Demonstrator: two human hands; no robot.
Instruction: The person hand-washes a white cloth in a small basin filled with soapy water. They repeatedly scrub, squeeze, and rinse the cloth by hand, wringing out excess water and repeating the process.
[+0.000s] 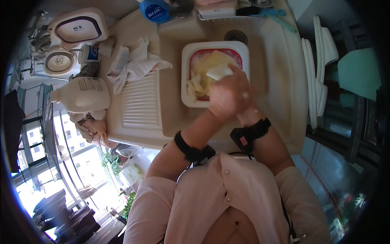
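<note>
Both hands are pressed together and blurred over a white plastic basin with a red inside, standing in the beige sink. My left hand forms a fist in front and partly hides my right hand. A whitish piece of wet cloth sticks out from between the hands, gripped in them; blur hides exactly how each hand holds it. Beneath, a wet pale-yellow cloth lies bunched in the basin, with part of it against the left rim. White flecks, perhaps suds, dot my right hand and wrist.
A crumpled white cloth lies by the ribbed washboard. Left of it stands a large white jug. A blue bottle and brushes sit at the back. The drain is behind the basin.
</note>
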